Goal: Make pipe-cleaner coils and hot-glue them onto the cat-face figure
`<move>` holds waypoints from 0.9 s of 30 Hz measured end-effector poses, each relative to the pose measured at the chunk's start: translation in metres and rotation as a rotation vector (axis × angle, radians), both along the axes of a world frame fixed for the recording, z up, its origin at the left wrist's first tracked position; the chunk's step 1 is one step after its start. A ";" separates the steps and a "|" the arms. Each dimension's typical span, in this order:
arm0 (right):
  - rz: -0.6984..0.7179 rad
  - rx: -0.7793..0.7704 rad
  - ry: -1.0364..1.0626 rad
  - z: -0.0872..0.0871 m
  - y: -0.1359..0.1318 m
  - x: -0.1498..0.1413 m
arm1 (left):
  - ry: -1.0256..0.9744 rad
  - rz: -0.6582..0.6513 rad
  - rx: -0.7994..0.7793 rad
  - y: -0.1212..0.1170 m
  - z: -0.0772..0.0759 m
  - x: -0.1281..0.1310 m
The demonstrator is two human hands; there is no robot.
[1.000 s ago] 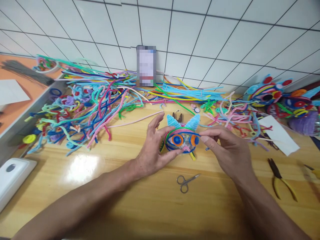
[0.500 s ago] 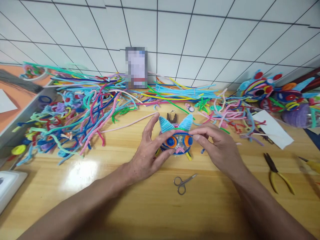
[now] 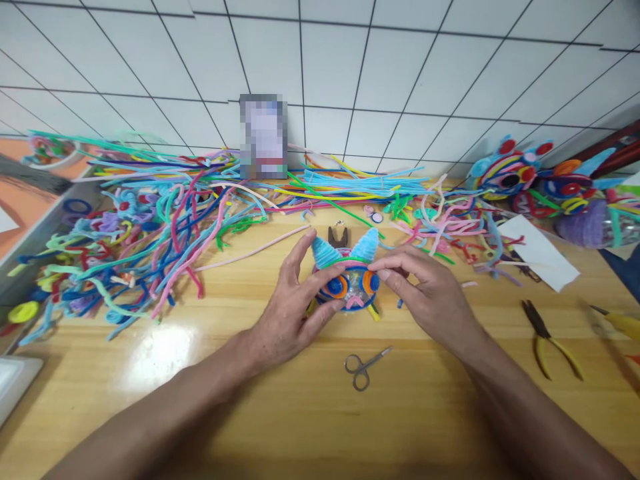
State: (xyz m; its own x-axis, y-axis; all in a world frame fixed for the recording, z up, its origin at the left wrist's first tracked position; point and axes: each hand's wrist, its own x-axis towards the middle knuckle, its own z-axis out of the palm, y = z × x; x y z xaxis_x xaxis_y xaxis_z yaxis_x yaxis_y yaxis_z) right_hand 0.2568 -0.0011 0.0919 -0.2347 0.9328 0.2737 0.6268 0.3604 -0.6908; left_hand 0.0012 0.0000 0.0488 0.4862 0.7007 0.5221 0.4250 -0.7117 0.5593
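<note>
Left hand (image 3: 285, 310) is clamped on the cat-face figure (image 3: 355, 283), index finger along the top edge, thumb at the lower edge. Right hand (image 3: 437, 293) has thumb and index together, pinched on the upper rim beside the eye (image 3: 371, 283) on that side; exact strand between the tips too small to tell. Step looks like pressing or seating trim along the rim, judging by the pinch. To do it well: brace the body with the left hand, squeeze lightly since the clear middle may flex, press trim down in short bits following the curve, fingertips close to the contact point. Avoid snagging the blue ear (image 3: 367, 245) just above the right fingertips or shoving the orange eye ring out of line; even pressure should stop the trim springing up. Figure location: between the hands, touching both, ears toward the wall (image 3: 330, 60), pink nose (image 3: 355, 302) toward the person. Dark plier tips (image 3: 339, 235) show just behind it. Scissors (image 3: 361, 372) lie on the bench (image 3: 250, 413) on the person's side of the figure, apart from both hands; yellow-handled pliers (image 3: 543, 340) well off to the right.
</note>
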 end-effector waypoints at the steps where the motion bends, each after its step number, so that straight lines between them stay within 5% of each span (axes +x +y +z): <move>1: 0.005 0.004 -0.003 0.000 0.000 0.000 | -0.008 -0.003 0.003 0.000 0.000 0.000; 27: 0.010 0.108 -0.024 -0.002 0.000 -0.001 | -0.006 -0.025 0.014 0.000 -0.003 0.000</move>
